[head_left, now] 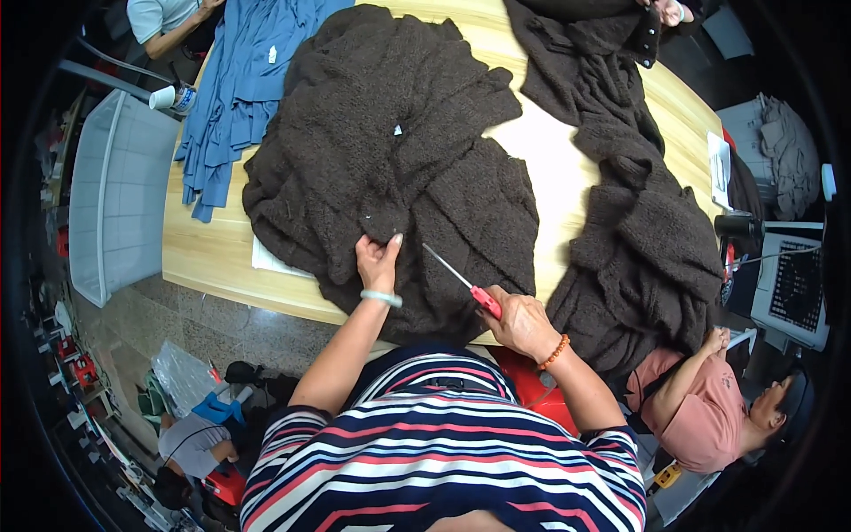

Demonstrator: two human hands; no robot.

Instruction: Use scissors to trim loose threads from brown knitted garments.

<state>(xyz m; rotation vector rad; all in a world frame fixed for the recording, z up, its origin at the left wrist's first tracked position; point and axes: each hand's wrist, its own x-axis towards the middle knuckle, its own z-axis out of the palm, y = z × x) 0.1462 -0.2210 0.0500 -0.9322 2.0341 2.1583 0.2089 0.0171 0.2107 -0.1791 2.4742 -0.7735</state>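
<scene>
A large heap of dark brown fleecy garments (372,115) lies on the table in front of me. At its near side my left hand (379,263) pinches the cloth between thumb and fingers; a jade-green bangle is on that wrist. My right hand (525,326) is closed around the red handle of a tool with a long, slim metal blade (453,269). The blade points up and left over the cloth, a little to the right of my left hand. Whether it is scissors or another tool I cannot tell. Small white specks show on the cloth, one (397,130) near the middle.
Blue garments (232,106) are piled at the table's left. More dark brown fleece (643,239) covers the right side, with a person's hand (669,11) at its far end. A person in pink (696,408) sits at right. A white bin (99,199) stands left of the wooden table (199,257).
</scene>
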